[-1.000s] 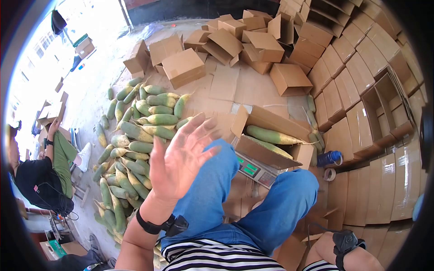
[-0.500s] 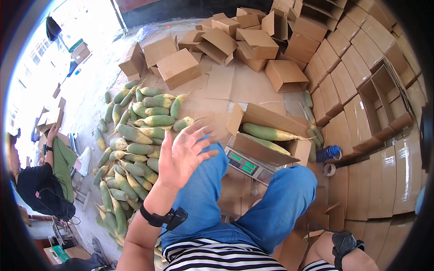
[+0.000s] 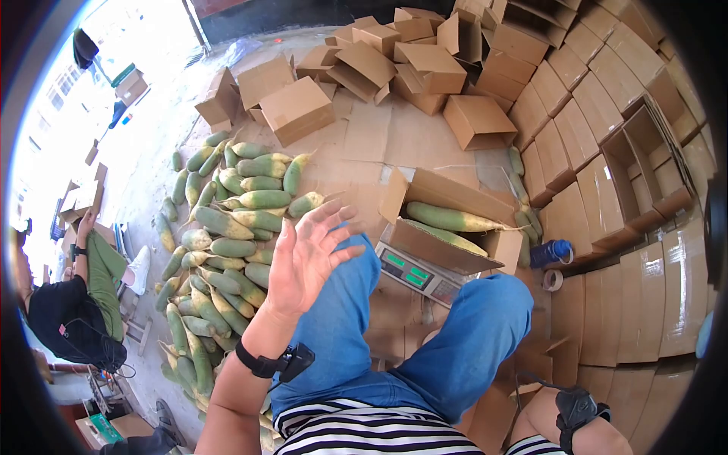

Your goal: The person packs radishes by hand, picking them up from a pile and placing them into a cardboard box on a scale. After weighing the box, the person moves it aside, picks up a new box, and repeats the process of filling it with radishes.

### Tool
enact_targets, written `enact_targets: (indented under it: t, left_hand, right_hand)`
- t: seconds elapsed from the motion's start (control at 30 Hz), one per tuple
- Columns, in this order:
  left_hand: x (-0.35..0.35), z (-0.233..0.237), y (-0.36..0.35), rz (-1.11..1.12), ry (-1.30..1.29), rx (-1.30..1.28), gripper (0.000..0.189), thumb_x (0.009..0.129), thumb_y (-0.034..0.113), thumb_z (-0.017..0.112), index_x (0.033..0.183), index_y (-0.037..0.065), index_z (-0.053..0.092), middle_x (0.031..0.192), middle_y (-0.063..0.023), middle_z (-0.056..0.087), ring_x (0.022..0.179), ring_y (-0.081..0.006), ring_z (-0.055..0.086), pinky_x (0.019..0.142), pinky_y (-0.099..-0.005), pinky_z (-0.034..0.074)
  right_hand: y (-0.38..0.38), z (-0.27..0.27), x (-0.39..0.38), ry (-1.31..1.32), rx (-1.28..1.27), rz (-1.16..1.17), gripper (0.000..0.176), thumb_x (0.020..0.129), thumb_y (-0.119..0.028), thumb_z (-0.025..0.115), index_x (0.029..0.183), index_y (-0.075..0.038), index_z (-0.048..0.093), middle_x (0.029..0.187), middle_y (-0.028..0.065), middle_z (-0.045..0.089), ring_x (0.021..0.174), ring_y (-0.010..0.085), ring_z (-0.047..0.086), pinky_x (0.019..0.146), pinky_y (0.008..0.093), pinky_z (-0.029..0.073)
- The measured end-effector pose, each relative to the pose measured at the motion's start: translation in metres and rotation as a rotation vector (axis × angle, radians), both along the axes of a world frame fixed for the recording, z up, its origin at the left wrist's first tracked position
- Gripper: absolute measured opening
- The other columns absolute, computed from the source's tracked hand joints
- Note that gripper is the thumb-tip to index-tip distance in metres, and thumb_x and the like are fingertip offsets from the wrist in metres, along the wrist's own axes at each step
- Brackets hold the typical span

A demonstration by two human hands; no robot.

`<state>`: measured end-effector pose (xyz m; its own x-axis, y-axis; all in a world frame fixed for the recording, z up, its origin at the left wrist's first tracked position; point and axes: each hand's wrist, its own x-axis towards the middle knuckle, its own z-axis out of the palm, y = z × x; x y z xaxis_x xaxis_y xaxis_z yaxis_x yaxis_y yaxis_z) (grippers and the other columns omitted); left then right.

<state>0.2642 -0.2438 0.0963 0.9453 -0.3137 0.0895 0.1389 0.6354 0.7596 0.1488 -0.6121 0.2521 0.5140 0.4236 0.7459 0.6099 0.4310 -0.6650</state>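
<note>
My left hand [image 3: 303, 258] is raised over my left knee, palm facing up and fingers spread, with nothing in it. It hovers beside a pile of green radishes [image 3: 227, 224], pale at one end, heaped on the floor to my left. Of my right arm [image 3: 535, 415] only a bent part with a black strap shows at the lower right; the right hand itself is out of sight. In front of my knees, an open cardboard box [image 3: 447, 248] holds long green radishes [image 3: 455, 218]. It rests on a digital scale [image 3: 413, 273] with lit green displays.
Stacked cartons [image 3: 599, 174] form a wall on the right, and loose boxes [image 3: 296, 112] lie at the back. A blue container [image 3: 551, 253] and a tape roll [image 3: 552, 280] sit right of the scale. A seated person [image 3: 83, 299] in black is at the left.
My left hand stays raised and open, with only a very slight shift. The view has tilted a little; the radishes and box have not moved.
</note>
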Motion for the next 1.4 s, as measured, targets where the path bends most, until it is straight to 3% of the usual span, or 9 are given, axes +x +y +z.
enact_targets:
  t: [0.3,0.37,0.43,0.63,0.7,0.8,1.17,1.3,1.4]
  left_hand:
    - [0.005,-0.007,0.01,0.038,-0.047,-0.018,0.074,0.097,0.059,0.032,0.14,-0.001,0.035,0.14,-0.0194,0.043,0.128,-0.0332,0.043,0.103,-0.0487,0.039]
    - [0.005,-0.005,0.013,0.029,-0.046,-0.003,0.073,0.097,0.058,0.032,0.14,-0.001,0.036,0.14,-0.0192,0.043,0.128,-0.0328,0.043,0.103,-0.0486,0.039]
    - [0.006,-0.006,0.016,0.073,-0.035,0.015,0.071,0.098,0.057,0.031,0.14,-0.001,0.036,0.139,-0.0193,0.043,0.127,-0.0325,0.044,0.103,-0.0482,0.039]
    - [0.007,-0.008,0.023,0.085,-0.044,0.091,0.066,0.101,0.051,0.029,0.139,-0.003,0.036,0.14,-0.0196,0.042,0.128,-0.0322,0.043,0.104,-0.0461,0.038]
    - [0.006,-0.008,0.024,0.098,-0.061,0.135,0.065,0.101,0.049,0.029,0.139,-0.004,0.036,0.141,-0.0205,0.041,0.129,-0.0327,0.043,0.104,-0.0453,0.038]
    - [0.006,-0.006,0.02,0.124,-0.063,0.202,0.061,0.102,0.045,0.031,0.138,-0.004,0.037,0.14,-0.0197,0.043,0.129,-0.032,0.043,0.102,-0.0431,0.039]
    - [0.031,0.033,-0.065,0.163,-0.063,0.665,0.045,0.1,0.036,0.047,0.131,0.003,0.05,0.134,-0.0121,0.052,0.124,-0.0227,0.05,0.097,-0.0365,0.04]
    - [0.076,-0.014,-0.094,0.19,-0.079,0.958,0.053,0.093,0.043,0.057,0.128,0.002,0.053,0.124,-0.0091,0.057,0.115,-0.0181,0.053,0.095,-0.0327,0.04]
    - [0.116,-0.075,-0.092,0.259,-0.007,1.085,0.061,0.087,0.037,0.065,0.127,-0.007,0.052,0.122,-0.0173,0.059,0.117,-0.0241,0.054,0.1,-0.0328,0.04]
  right_hand:
    - [0.002,0.007,-0.052,0.084,-0.075,-0.319,0.03,0.083,-0.033,0.062,0.061,-0.014,0.056,0.06,-0.0049,0.058,0.06,0.0088,0.06,0.083,0.0385,0.04]
    - [-0.019,-0.022,-0.062,0.242,0.025,-0.555,0.042,0.087,-0.039,0.059,0.055,-0.012,0.058,0.058,0.0043,0.061,0.047,0.0167,0.056,0.095,0.0555,0.04]
    - [-0.03,-0.038,-0.071,0.369,-0.124,-0.76,0.045,0.092,-0.048,0.054,0.068,-0.011,0.053,0.057,0.0029,0.051,0.048,0.0138,0.047,0.099,0.0532,0.038]
    - [-0.062,-0.09,-0.105,0.86,-0.332,-1.136,0.032,0.098,-0.031,0.05,0.098,0.0,0.057,0.067,0.004,0.054,0.057,0.012,0.051,0.088,0.0337,0.049]
    - [-0.068,-0.102,-0.101,0.945,-0.393,-1.17,0.028,0.097,-0.022,0.055,0.108,0.003,0.058,0.087,0.0082,0.062,0.076,0.0129,0.057,0.072,0.0266,0.047]
    - [-0.082,-0.132,-0.096,0.974,-0.481,-1.152,0.029,0.096,-0.021,0.058,0.112,0.002,0.058,0.097,0.0078,0.063,0.081,0.0132,0.059,0.078,0.0264,0.048]
    - [-0.119,-0.185,-0.104,1.14,-0.547,-1.144,0.024,0.095,-0.019,0.057,0.106,0.003,0.061,0.093,0.0054,0.063,0.083,0.0129,0.061,0.079,0.0263,0.048]
    - [-0.129,-0.219,-0.09,1.02,-0.553,-1.098,0.022,0.095,-0.018,0.056,0.104,0.002,0.061,0.091,0.005,0.063,0.081,0.0119,0.061,0.076,0.0264,0.048]
    - [-0.113,-0.228,-0.063,1.086,-0.512,-1.017,0.021,0.095,-0.019,0.057,0.102,0.001,0.062,0.09,0.0051,0.064,0.083,0.0117,0.061,0.075,0.0272,0.049]
